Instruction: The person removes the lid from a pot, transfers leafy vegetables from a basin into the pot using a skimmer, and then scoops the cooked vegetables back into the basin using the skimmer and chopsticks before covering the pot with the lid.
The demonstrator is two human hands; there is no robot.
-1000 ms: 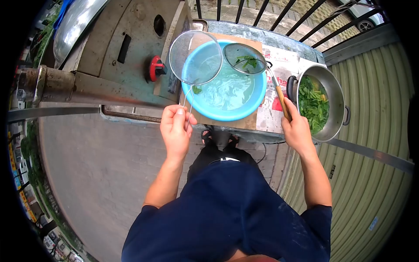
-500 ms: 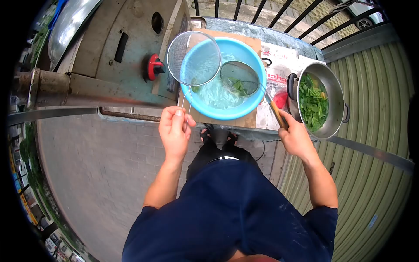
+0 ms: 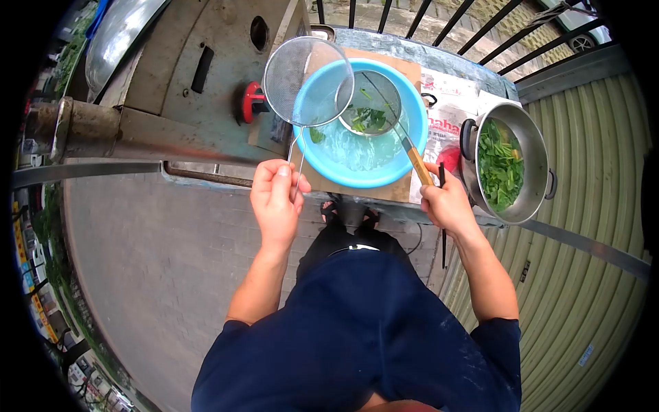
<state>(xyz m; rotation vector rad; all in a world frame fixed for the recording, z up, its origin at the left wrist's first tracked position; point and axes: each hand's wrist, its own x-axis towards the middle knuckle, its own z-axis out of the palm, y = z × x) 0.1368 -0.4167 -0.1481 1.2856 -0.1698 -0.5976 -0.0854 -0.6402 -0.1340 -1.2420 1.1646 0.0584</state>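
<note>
My left hand (image 3: 276, 199) is closed on the thin wire handle of a round mesh strainer (image 3: 299, 81), raised over the left rim of a light blue basin (image 3: 414, 147) of water. In my right hand (image 3: 449, 206) is the wooden handle of a second strainer (image 3: 376, 89). Its mesh bowl is in the basin and holds several green leaves (image 3: 371, 119). A thin dark stick (image 3: 443, 250) also shows at my right hand; whether it is gripped I cannot tell. One leaf (image 3: 316, 135) lies near the basin's left side.
To the right stands a steel pot (image 3: 534, 147) of chopped greens (image 3: 499, 165). Something red (image 3: 449, 159) sits between pot and basin. At left is a metal stove body (image 3: 161, 89) with a red knob (image 3: 252, 103). Black railings (image 3: 480, 33) run behind; a ribbed green shutter (image 3: 583, 206) is at right.
The right strainer has moved left and farther back in the basin, with its leaves now spread in the mesh. A dark stick has come into view at my right hand. The left strainer stays raised.
</note>
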